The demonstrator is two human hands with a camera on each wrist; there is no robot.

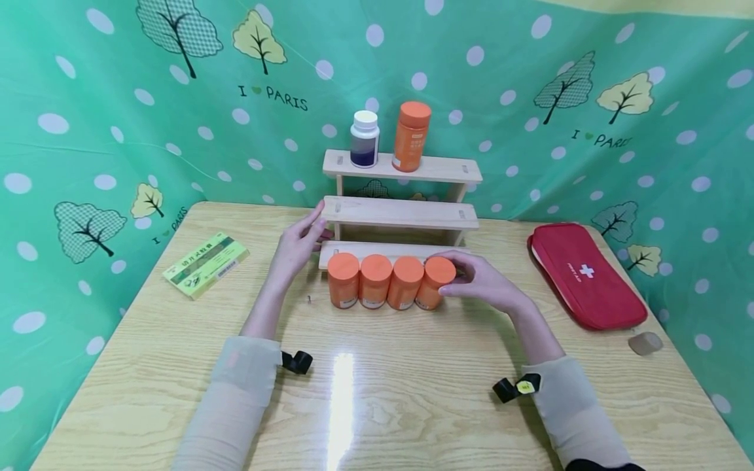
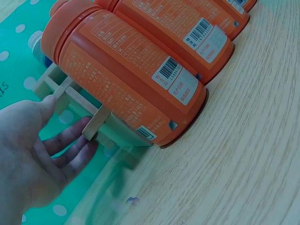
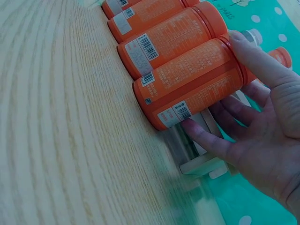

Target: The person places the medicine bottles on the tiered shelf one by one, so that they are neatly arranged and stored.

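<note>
A three-tier wooden step rack (image 1: 400, 212) stands at the back of the table. My left hand (image 1: 299, 242) holds its left end, with the thumb and bent fingertips at the ends of the planks. In front of the lowest step stand several orange bottles with orange caps in a tight row, among them the leftmost bottle (image 1: 343, 281). My right hand (image 1: 480, 281) grips the rightmost orange bottle (image 3: 192, 84), the thumb near its cap and the other fingers around its far side. This bottle leans slightly. Up close, the leftmost bottle (image 2: 126, 70) shows printed text and barcode labels.
On the top step are a white-capped dark bottle (image 1: 364, 139) and a taller orange bottle (image 1: 412, 137). A green-yellow box (image 1: 206, 265) lies left; a red first-aid pouch (image 1: 586, 275) and a small brownish object (image 1: 645, 343) lie right. A green patterned cloth (image 1: 177, 131) hangs behind.
</note>
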